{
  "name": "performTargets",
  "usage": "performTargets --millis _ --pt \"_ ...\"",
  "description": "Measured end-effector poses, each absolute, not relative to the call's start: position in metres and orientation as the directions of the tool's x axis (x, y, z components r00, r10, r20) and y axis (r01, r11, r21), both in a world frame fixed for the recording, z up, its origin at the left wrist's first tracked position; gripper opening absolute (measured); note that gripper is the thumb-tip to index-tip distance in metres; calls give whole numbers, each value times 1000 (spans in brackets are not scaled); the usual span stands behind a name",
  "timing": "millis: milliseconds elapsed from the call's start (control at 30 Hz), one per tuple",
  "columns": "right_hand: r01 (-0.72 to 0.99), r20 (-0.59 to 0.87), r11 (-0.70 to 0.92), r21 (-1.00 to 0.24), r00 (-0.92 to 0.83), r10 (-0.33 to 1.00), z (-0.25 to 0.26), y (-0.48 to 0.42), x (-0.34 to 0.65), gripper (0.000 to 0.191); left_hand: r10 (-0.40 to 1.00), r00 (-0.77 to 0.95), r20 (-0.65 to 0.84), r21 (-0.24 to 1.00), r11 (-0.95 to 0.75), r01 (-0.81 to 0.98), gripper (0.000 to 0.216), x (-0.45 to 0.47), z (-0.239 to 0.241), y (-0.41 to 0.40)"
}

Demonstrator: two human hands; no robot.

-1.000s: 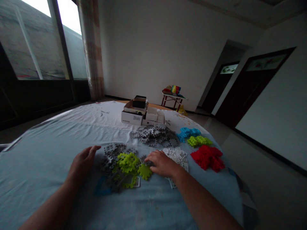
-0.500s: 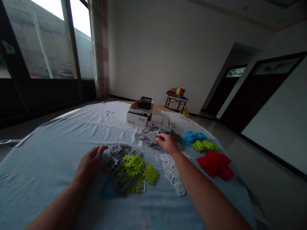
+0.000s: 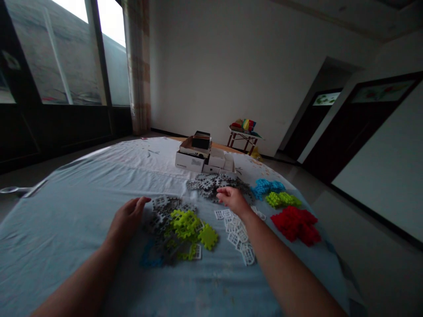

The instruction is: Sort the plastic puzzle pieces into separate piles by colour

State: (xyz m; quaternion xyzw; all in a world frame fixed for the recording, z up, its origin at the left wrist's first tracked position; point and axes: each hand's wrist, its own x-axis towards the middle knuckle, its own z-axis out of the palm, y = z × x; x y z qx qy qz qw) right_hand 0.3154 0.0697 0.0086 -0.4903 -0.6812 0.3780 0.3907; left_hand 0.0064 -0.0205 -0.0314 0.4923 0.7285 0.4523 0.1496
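Note:
My left hand (image 3: 127, 218) lies flat and open on the pale blue cloth (image 3: 82, 207), its fingertips touching the left edge of a mixed heap of grey and lime-green interlocking tiles (image 3: 176, 229). My right hand (image 3: 233, 199) hovers at the near edge of the grey tile pile (image 3: 214, 185), fingers loosely apart, nothing visibly in them. White lattice tiles (image 3: 236, 233) lie under my right forearm.
Sorted piles sit at the right: blue (image 3: 264, 187), lime-green (image 3: 282, 200) and red (image 3: 295, 224). White cardboard boxes (image 3: 201, 158) stand at the far side. A small table with coloured things (image 3: 243, 130) stands by the wall. Dark doors are at the right.
My right hand went from the mixed heap out to the grey pile, where it held a grey tile, and now has drawn back slightly without it. My left hand stayed put.

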Motion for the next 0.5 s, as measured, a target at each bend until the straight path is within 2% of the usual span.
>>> performTargets --millis 167,367,500 --pt "531 151 453 -717 -516 843 9 20 324 32 852 -475 221 802 118 586 44 8 -29 -23" --pt "640 150 638 -428 -646 748 1 -15 320 63 879 -460 129 797 184 575 45 12 -18 -29" --pt "622 169 687 -375 -683 711 -1 -18 317 63 873 -475 110 775 224 591 45 8 -18 -28"
